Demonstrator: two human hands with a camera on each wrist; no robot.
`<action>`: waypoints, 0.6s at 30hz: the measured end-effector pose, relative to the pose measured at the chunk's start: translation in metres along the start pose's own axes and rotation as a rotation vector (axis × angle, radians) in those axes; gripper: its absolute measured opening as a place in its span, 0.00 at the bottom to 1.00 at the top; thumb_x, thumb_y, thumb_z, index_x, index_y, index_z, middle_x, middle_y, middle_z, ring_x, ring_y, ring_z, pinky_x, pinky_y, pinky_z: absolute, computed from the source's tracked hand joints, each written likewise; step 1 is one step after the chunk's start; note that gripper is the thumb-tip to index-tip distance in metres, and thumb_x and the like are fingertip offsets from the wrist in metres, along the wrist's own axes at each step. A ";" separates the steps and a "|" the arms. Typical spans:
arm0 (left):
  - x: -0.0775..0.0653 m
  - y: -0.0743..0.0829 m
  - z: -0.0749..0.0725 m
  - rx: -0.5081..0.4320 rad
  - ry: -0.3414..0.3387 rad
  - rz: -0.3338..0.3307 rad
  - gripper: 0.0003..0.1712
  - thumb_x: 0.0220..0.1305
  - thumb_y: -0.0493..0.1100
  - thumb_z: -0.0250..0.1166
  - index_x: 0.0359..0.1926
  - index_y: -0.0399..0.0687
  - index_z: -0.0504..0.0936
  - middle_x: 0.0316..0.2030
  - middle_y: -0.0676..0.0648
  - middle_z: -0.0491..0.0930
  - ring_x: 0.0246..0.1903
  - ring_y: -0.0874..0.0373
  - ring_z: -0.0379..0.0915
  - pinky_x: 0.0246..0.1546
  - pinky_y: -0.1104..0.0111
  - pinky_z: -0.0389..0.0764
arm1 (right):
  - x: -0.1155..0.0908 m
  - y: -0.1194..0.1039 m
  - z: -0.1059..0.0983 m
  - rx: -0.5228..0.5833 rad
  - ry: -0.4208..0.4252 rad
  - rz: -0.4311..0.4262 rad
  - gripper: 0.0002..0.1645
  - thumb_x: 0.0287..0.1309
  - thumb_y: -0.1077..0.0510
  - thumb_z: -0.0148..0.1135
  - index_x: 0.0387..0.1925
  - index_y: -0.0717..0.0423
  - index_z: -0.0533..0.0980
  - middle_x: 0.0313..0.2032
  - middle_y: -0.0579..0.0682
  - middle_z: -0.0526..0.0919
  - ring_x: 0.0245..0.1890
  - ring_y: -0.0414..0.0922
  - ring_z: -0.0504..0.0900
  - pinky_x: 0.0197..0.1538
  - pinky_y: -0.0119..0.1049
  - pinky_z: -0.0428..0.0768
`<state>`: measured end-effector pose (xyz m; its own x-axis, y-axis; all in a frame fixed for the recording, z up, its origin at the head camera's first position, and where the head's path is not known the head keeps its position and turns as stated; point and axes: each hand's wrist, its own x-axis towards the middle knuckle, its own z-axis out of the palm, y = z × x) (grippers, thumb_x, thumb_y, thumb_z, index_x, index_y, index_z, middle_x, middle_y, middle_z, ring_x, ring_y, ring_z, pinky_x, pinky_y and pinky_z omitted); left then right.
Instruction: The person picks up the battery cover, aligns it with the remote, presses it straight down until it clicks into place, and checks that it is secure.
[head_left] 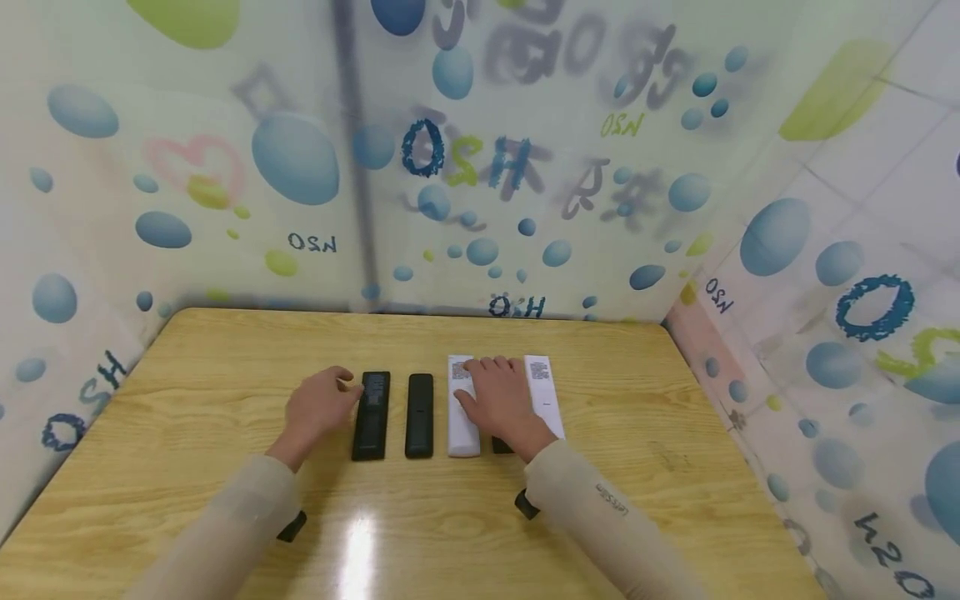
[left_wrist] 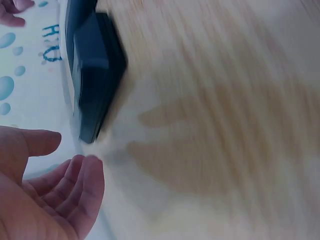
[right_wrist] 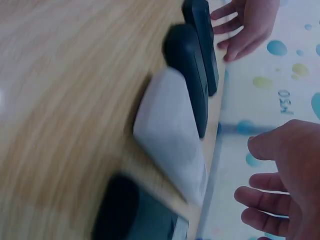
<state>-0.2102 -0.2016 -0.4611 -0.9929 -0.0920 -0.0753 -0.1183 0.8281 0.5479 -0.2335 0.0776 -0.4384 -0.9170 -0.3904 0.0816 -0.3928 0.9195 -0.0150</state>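
Observation:
Remote controls lie side by side in a row, apparently backs up. Leftmost is a black remote (head_left: 371, 417) with a printed label; my left hand (head_left: 321, 406) hovers at its left edge, fingers loosely bent and holding nothing. A second black remote (head_left: 420, 417) follows, then a white remote (head_left: 462, 425). Over the right part of the row is my right hand (head_left: 501, 398), fingers relaxed and apart from the things below in the right wrist view. It mostly hides another black remote (head_left: 502, 446). Rightmost is a second white remote (head_left: 543, 387), partly covered by the hand and wrist.
The wooden table (head_left: 637, 492) reaches back to a wall covering (head_left: 480, 208) printed with blue and green drops. A similar patterned wall stands on each side. Dark wrist straps (head_left: 292, 527) show at both sleeves.

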 end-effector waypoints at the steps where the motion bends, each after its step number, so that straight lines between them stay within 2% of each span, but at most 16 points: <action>1: 0.001 -0.003 -0.003 0.023 0.020 0.018 0.25 0.69 0.51 0.56 0.59 0.39 0.75 0.49 0.36 0.83 0.33 0.50 0.82 0.23 0.64 0.76 | -0.001 0.006 -0.001 0.006 0.008 0.006 0.29 0.67 0.37 0.52 0.64 0.44 0.69 0.55 0.48 0.79 0.57 0.49 0.74 0.62 0.49 0.66; 3: 0.001 -0.009 -0.011 0.086 0.069 0.056 0.25 0.70 0.52 0.54 0.59 0.40 0.75 0.49 0.36 0.83 0.33 0.48 0.81 0.20 0.65 0.75 | -0.003 0.019 -0.004 0.007 0.029 0.018 0.32 0.66 0.38 0.54 0.67 0.44 0.66 0.56 0.49 0.78 0.58 0.50 0.74 0.61 0.51 0.67; 6: -0.001 -0.018 -0.025 0.190 0.131 0.099 0.26 0.71 0.53 0.53 0.61 0.40 0.72 0.52 0.33 0.79 0.38 0.41 0.80 0.22 0.57 0.77 | -0.008 0.043 -0.010 0.008 0.065 0.035 0.36 0.65 0.39 0.57 0.70 0.43 0.61 0.59 0.51 0.75 0.59 0.53 0.74 0.60 0.54 0.68; 8: -0.005 -0.026 -0.033 0.259 0.156 0.133 0.29 0.71 0.54 0.52 0.64 0.40 0.69 0.56 0.31 0.74 0.46 0.35 0.76 0.28 0.49 0.79 | -0.012 0.061 -0.012 -0.004 0.084 0.049 0.38 0.64 0.39 0.57 0.72 0.42 0.59 0.61 0.53 0.73 0.59 0.55 0.73 0.60 0.56 0.68; 11: -0.009 -0.040 -0.044 0.328 0.160 0.173 0.33 0.71 0.56 0.51 0.67 0.40 0.64 0.61 0.28 0.67 0.56 0.29 0.66 0.40 0.38 0.75 | -0.019 0.091 -0.013 -0.002 0.083 0.070 0.41 0.64 0.39 0.58 0.73 0.42 0.57 0.67 0.55 0.67 0.63 0.58 0.70 0.62 0.61 0.66; 15: -0.014 -0.064 -0.052 0.398 0.157 0.197 0.39 0.71 0.63 0.49 0.71 0.44 0.58 0.67 0.29 0.59 0.62 0.27 0.57 0.49 0.31 0.66 | -0.031 0.129 -0.010 0.020 0.032 0.100 0.44 0.63 0.37 0.57 0.75 0.41 0.52 0.73 0.57 0.56 0.71 0.59 0.59 0.68 0.68 0.54; 18: -0.019 -0.079 -0.056 0.410 0.140 0.200 0.42 0.69 0.69 0.46 0.75 0.52 0.52 0.71 0.31 0.52 0.67 0.28 0.50 0.53 0.26 0.55 | -0.041 0.151 -0.006 0.056 -0.014 0.116 0.46 0.63 0.36 0.56 0.76 0.41 0.50 0.76 0.58 0.49 0.75 0.61 0.50 0.68 0.74 0.43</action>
<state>-0.1828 -0.2963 -0.4566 -0.9911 0.0409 0.1265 0.0616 0.9846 0.1638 -0.2548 0.2329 -0.4378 -0.9573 -0.2821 0.0627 -0.2866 0.9548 -0.0794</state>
